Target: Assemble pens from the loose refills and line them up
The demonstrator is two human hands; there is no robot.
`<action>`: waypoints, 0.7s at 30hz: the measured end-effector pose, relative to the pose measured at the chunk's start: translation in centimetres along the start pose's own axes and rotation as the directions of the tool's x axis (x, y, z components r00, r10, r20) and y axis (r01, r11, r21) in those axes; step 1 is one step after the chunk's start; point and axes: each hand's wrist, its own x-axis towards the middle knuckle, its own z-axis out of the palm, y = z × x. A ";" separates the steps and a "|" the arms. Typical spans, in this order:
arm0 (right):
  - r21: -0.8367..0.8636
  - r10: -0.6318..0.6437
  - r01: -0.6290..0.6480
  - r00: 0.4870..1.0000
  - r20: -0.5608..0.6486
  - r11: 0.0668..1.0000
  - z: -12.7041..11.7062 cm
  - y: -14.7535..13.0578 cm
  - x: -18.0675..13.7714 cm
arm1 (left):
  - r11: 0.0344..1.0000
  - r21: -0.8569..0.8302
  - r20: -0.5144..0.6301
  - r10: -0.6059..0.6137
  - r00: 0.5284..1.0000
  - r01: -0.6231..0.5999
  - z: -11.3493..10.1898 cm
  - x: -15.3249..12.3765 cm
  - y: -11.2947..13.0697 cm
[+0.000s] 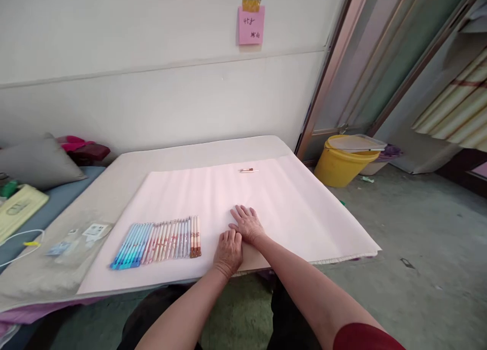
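Observation:
My right hand (247, 225) lies palm down on a pale pink sheet (304, 208), its fingers spread and nothing visible under them. Just in front of it, touching near the thumb, my left hand (229, 251) rests with curled fingers; whatever is under that palm is hidden. To the left of my hands is a neat row of pens: blue pens (132, 246), then pinkish and cream pens (162, 242), greyish pens (184, 239) and brown-ended pens (195, 237). Farther back on the sheet lies a single small brown-and-white pen-like piece (248, 170).
Clear plastic bags (81, 241) lie left of the sheet, near a grey pillow (38, 162) and a yellow pouch (21, 210). A yellow bucket (340, 162) stands on the floor at right. A pink note (251, 25) is taped to the wall.

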 end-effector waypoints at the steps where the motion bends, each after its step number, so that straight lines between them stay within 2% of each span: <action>1: 0.003 -0.003 0.003 1.000 -0.010 1.000 0.1 0.0 0.0 | 1.000 0.017 -0.012 0.005 1.000 -0.004 0.1 0.0 0.0; 9: 0.015 -0.012 0.013 0.998 -0.069 1.000 0.2 0.2 -0.2 | 0.997 0.069 -0.021 0.020 1.000 -0.018 -0.1 0.2 0.1; 21: -0.004 -0.009 0.009 0.995 -0.098 1.000 0.9 0.2 0.0 | 0.998 0.056 -0.004 0.028 1.000 -0.028 0.1 0.0 0.0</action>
